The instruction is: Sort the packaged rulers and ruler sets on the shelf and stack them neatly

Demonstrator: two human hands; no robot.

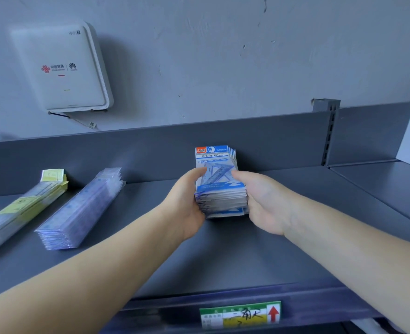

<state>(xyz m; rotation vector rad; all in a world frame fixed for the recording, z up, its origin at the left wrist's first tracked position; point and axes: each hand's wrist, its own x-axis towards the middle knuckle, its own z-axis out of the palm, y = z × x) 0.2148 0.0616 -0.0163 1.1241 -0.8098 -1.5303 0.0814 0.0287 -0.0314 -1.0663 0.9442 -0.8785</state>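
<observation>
Stack of ruler sets (219,189), held on the shelf (247,256) between left hand (187,203) and right hand (264,201), is judged light but slippery, so both sides are gripped.

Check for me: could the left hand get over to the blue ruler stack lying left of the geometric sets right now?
Probably yes, once freed. The left hand grips the geometric set stack together with the right hand; bare shelf lies between it and the blue ruler stack.
</observation>
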